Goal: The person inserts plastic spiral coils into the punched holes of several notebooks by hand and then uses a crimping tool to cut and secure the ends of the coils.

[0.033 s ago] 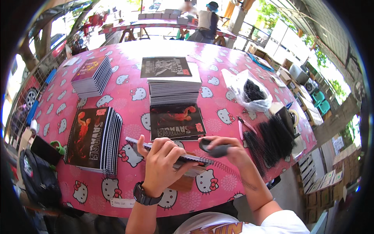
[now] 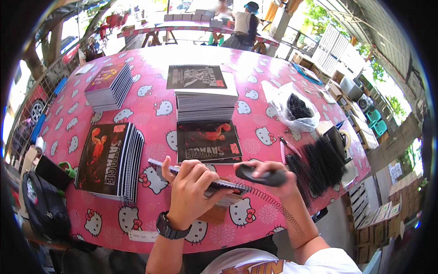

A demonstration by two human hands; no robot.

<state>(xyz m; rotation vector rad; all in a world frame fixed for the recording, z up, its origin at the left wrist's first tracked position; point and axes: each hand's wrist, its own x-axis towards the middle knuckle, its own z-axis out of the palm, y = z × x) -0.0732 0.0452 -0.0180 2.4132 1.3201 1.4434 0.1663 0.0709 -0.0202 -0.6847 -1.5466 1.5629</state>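
Near the front of the table, my left hand point(image 2: 191, 194) grips a thin notebook point(image 2: 224, 184), tilted with its edge toward the right. A loose black spiral binding coil point(image 2: 278, 208) runs from the notebook's right end down along my right forearm. My right hand point(image 2: 284, 186) is wrapped round a black, rounded oblong hand tool point(image 2: 260, 175), held just above the coil's start. Whether the tool touches the coil, I cannot tell. Beneath the notebook a brown wooden block point(image 2: 218, 214) shows in part. My fingers hide much of the notebook.
Dark-covered notebooks are stacked at left point(image 2: 102, 160) and in the middle point(image 2: 207, 141); another stack point(image 2: 107, 86) stands farther back. On the right lie black coils point(image 2: 321, 162), pink-handled pliers point(image 2: 287, 146) and a plastic bag point(image 2: 303, 121). Two people sit at a far table point(image 2: 182, 28).
My right hand and the tool have shifted slightly right and look sharper. The coil hangs in clearer loops along my forearm. My left hand keeps its hold on the notebook.
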